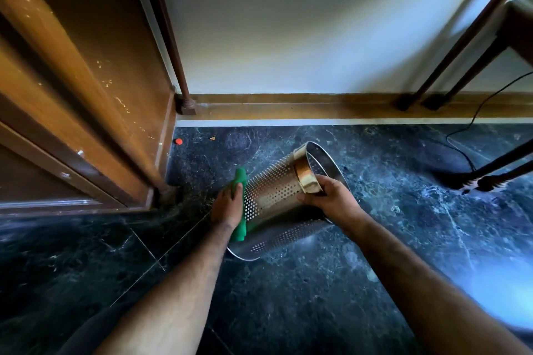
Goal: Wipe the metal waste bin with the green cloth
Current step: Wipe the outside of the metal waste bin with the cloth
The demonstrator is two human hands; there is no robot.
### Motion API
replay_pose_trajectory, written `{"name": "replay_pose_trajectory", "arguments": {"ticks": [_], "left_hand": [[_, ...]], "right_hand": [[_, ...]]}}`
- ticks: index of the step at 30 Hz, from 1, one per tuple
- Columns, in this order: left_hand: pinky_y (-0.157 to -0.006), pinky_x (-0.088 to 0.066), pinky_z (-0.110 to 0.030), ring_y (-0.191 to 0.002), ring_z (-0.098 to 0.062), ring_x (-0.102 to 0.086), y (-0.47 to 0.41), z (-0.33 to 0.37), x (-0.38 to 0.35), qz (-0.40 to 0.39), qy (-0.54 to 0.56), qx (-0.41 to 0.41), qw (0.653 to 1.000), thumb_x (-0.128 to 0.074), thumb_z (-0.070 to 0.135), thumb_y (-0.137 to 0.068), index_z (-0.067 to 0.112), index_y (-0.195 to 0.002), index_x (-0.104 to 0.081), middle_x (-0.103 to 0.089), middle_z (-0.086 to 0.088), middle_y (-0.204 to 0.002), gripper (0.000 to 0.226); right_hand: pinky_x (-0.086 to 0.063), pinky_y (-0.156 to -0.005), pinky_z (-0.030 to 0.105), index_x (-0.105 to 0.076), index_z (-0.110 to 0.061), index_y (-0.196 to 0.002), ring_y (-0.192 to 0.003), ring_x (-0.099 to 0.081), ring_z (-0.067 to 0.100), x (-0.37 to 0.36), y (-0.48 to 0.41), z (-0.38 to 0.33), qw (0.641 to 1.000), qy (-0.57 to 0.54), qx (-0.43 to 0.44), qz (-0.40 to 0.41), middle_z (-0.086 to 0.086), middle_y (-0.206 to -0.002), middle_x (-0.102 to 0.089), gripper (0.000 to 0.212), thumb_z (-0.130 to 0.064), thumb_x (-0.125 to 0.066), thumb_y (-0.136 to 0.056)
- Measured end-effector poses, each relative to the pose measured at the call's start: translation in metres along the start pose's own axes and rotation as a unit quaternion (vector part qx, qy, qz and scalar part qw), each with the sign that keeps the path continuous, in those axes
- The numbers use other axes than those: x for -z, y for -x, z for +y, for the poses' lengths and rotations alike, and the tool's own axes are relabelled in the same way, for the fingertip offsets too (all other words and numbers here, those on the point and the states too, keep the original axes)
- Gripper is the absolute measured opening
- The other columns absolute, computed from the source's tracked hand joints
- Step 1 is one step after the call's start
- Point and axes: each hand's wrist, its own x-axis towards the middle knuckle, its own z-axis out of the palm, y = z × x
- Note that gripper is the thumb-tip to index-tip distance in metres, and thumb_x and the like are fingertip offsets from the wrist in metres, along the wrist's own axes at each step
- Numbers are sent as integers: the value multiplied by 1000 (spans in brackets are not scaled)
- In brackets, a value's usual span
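Wiping is underway: the left hand (227,206) presses the green cloth (240,204) flat against the tilted metal waste bin (274,196), centre-frame; the right hand (331,199), at three o'clock, grips its rim. Next, likely rotate the bin.

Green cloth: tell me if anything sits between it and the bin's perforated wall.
Nothing visible does. The left hand presses the green cloth straight against the perforated side of the metal waste bin, which lies tilted while the right hand holds its rim end.

Open dark floor (288,311) nearside — wooden cabinet (86,95) blocks left, chair legs (490,173) crowd right.
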Motion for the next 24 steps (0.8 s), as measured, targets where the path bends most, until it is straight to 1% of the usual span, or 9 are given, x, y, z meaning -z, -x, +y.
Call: {"name": "replay_pose_trajectory", "arguments": {"ticks": [3,5,7,11,12,15,19,21,24], "left_hand": [[-97,-49,-40,-118,-40,-63,-2,28,8,-43,-17,36,998,-30,54,-103,8,-128,-63,-65,-26,-132,63],[-97,-50,-42,-116,-36,-65,3,62,10,-75,4,22,997,-18,76,-93,18,-139,-56,-67,-17,-130,83],[-80,-56,-36,-91,-27,-70,8,98,8,-87,51,-6,995,-15,89,-81,30,-139,-56,-73,-2,-103,92],[-67,-53,-27,-87,-25,-71,17,143,1,-38,106,-133,985,-34,70,-89,32,-107,-68,-72,6,-92,54],[-67,-53,-27,-88,-22,-70,22,143,-1,-30,119,-163,979,-36,68,-89,32,-109,-67,-72,7,-94,51],[-87,-54,-32,-108,-21,-66,33,116,-6,4,106,-222,969,-39,59,-95,25,-134,-59,-68,-6,-126,55],[-77,-46,-27,-106,-30,-67,28,42,-11,35,-7,-161,986,-41,48,-102,15,-132,-60,-68,-14,-123,49],[-89,-49,-35,-112,-36,-63,22,13,-8,22,-16,-109,994,-42,42,-103,8,-132,-60,-65,-21,-127,49],[-102,-45,-42,-122,-42,-57,11,-2,-1,-4,-10,-31,999,-41,38,-104,-1,-136,-56,-58,-29,-135,53]], "right_hand": [[-59,-87,40,-73,-23,-93,-92,-74,22,-9,-1,-6,1000,28,12,-7,2,-95,-79,18,-15,-81,-79],[-58,-84,33,-72,-22,-92,-89,-74,16,-10,-2,-7,998,60,27,-17,0,-92,-79,17,-15,-81,-80],[-55,-82,24,-72,-24,-93,-84,-72,6,-11,-1,-8,993,100,46,-32,-4,-91,-78,18,-14,-81,-81],[-55,-93,33,-72,-11,-107,-97,-72,21,-7,-2,-6,988,143,49,-35,7,-102,-78,27,-7,-80,-81],[-54,-94,36,-71,-10,-107,-98,-72,24,-4,-4,-6,986,159,48,-33,8,-102,-78,29,-7,-81,-80],[-57,-86,35,-72,-18,-105,-92,-74,21,4,-8,-9,977,206,49,-16,1,-97,-78,35,-12,-86,-73],[-57,-78,34,-69,-16,-98,-83,-73,20,1,-11,-7,990,127,24,56,3,-92,-78,33,-15,-87,-71],[-58,-77,34,-69,-18,-95,-81,-73,18,1,-11,-3,995,75,6,59,0,-89,-79,27,-16,-86,-74],[-54,-70,18,-70,-23,-91,-77,-73,5,-1,-9,0,999,30,2,39,-12,-83,-79,25,-12,-85,-75]]}}
